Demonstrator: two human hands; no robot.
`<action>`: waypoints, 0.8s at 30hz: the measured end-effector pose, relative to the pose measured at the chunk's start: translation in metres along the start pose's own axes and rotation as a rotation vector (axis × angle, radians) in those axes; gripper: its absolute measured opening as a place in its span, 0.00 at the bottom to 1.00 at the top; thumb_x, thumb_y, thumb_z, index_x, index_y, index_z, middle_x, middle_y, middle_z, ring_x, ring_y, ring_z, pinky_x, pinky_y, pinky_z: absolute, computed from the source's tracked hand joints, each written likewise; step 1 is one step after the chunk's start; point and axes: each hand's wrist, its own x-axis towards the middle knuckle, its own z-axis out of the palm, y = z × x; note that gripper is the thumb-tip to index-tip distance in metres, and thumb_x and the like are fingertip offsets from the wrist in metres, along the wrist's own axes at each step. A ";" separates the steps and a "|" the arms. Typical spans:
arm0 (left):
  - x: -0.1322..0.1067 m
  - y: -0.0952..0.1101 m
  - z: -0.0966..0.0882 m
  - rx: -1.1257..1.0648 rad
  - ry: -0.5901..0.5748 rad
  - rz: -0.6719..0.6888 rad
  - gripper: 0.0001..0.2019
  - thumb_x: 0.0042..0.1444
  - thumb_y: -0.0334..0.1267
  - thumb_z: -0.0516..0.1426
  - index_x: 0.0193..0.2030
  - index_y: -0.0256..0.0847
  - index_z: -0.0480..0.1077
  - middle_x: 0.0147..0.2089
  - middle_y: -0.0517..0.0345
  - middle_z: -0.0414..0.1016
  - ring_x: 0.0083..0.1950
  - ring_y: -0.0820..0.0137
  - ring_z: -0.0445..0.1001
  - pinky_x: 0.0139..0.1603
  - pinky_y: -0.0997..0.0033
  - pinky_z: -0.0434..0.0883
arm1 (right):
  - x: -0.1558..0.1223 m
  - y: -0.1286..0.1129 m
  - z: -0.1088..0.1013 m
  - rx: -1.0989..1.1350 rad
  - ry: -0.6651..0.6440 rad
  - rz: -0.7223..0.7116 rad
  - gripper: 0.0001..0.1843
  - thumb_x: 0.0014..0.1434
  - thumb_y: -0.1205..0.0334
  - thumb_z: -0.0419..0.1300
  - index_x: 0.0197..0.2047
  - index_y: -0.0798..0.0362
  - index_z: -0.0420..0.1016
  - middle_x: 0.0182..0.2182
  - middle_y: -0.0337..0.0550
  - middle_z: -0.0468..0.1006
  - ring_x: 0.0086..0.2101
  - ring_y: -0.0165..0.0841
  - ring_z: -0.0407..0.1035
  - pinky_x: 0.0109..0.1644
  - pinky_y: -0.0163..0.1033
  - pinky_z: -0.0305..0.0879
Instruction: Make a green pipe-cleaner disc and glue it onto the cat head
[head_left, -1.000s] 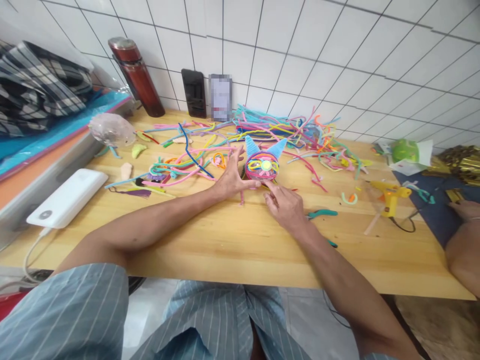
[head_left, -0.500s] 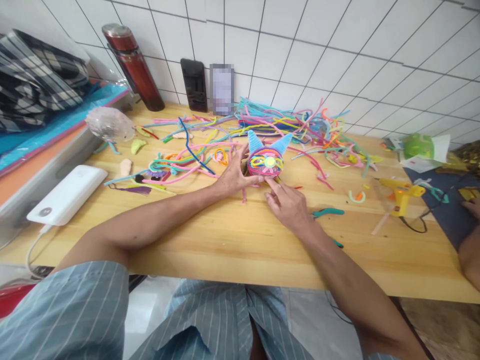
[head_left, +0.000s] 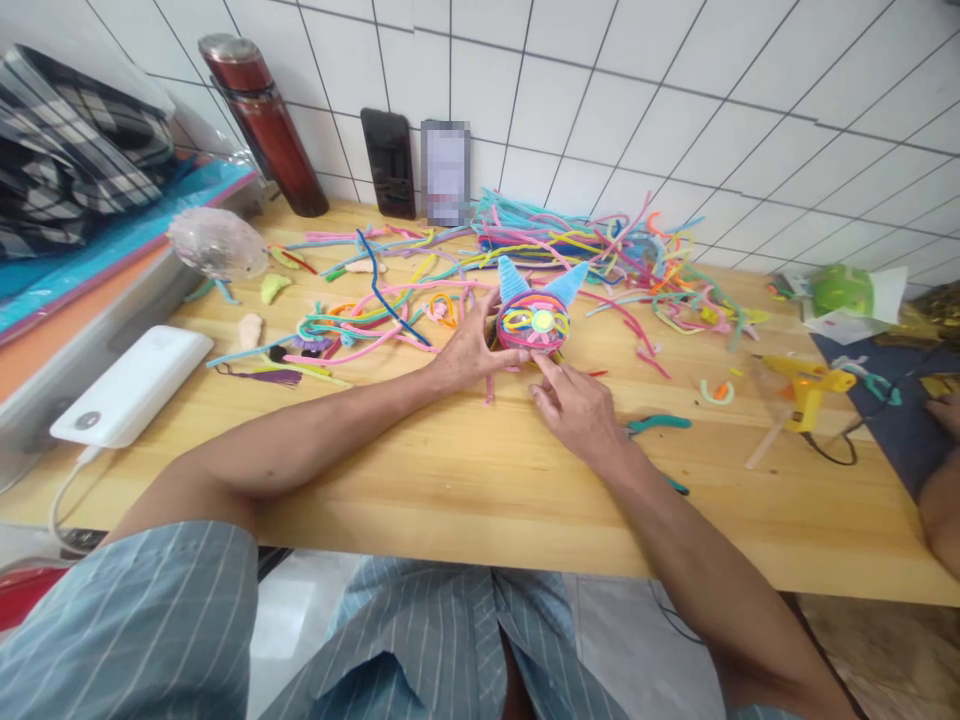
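Note:
A round pipe-cleaner animal head (head_left: 534, 325) with two pointed blue ears stands on the wooden table, wound in pink, purple, orange and yellow bands, with a pale yellow disc on its front. My left hand (head_left: 476, 345) is closed around its left side, thumb along the lower front edge. The index finger of my right hand (head_left: 574, 400) reaches out to the bottom of the head and touches it, or nearly so, by my left thumb. That hand's thumb is apart and its other fingers are curled, with nothing visible in them. Teal-handled pliers (head_left: 660, 423) lie beside my right wrist, partly hidden by it.
Pipe cleaners (head_left: 555, 235) are heaped along the wall, with loose ones (head_left: 352, 325) at left. A yellow glue gun (head_left: 806, 390) lies right, near another person's arm (head_left: 941, 510). Two phones (head_left: 388, 165) and a red flask (head_left: 262, 125) stand behind. A white power bank (head_left: 135, 385) sits left.
The camera view has shifted very slightly. Both hands stay at the animal head in nearly the same pose, and nothing has been taken up or let go.

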 end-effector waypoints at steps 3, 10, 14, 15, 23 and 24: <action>0.000 0.001 0.000 -0.001 0.000 0.014 0.52 0.51 0.64 0.75 0.74 0.44 0.60 0.72 0.37 0.71 0.75 0.45 0.71 0.75 0.43 0.71 | 0.000 0.000 0.000 -0.012 0.005 -0.009 0.25 0.75 0.62 0.57 0.72 0.54 0.74 0.39 0.47 0.86 0.39 0.40 0.81 0.45 0.43 0.75; 0.000 0.003 0.001 -0.017 -0.005 0.007 0.52 0.51 0.61 0.76 0.74 0.44 0.59 0.73 0.36 0.70 0.76 0.45 0.70 0.77 0.43 0.70 | -0.001 0.000 0.001 0.000 -0.011 0.010 0.26 0.74 0.62 0.58 0.72 0.53 0.73 0.40 0.47 0.87 0.40 0.40 0.81 0.45 0.43 0.75; 0.000 0.006 0.002 -0.051 -0.021 -0.002 0.51 0.51 0.61 0.76 0.73 0.43 0.60 0.73 0.36 0.71 0.77 0.43 0.70 0.77 0.43 0.70 | -0.001 0.000 0.001 -0.006 -0.005 -0.008 0.26 0.75 0.62 0.58 0.72 0.56 0.73 0.40 0.48 0.87 0.40 0.40 0.81 0.44 0.43 0.74; 0.001 0.006 0.002 -0.060 -0.022 0.001 0.50 0.51 0.61 0.76 0.73 0.43 0.60 0.72 0.36 0.71 0.76 0.44 0.70 0.77 0.43 0.70 | -0.001 0.001 0.001 -0.015 0.004 -0.017 0.26 0.75 0.62 0.58 0.72 0.57 0.73 0.40 0.48 0.87 0.40 0.40 0.81 0.44 0.43 0.74; 0.000 0.016 0.002 -0.113 -0.045 -0.019 0.48 0.52 0.61 0.75 0.71 0.41 0.61 0.71 0.35 0.72 0.75 0.44 0.71 0.78 0.41 0.68 | -0.001 0.001 0.000 -0.035 0.004 -0.023 0.26 0.75 0.61 0.57 0.72 0.58 0.72 0.41 0.48 0.88 0.40 0.40 0.82 0.45 0.43 0.75; 0.001 0.017 0.002 -0.107 -0.047 -0.019 0.48 0.53 0.61 0.75 0.71 0.40 0.61 0.71 0.35 0.72 0.75 0.44 0.72 0.77 0.41 0.68 | -0.001 0.001 0.000 -0.033 0.002 -0.022 0.26 0.76 0.61 0.57 0.72 0.58 0.72 0.41 0.48 0.88 0.40 0.40 0.82 0.45 0.43 0.75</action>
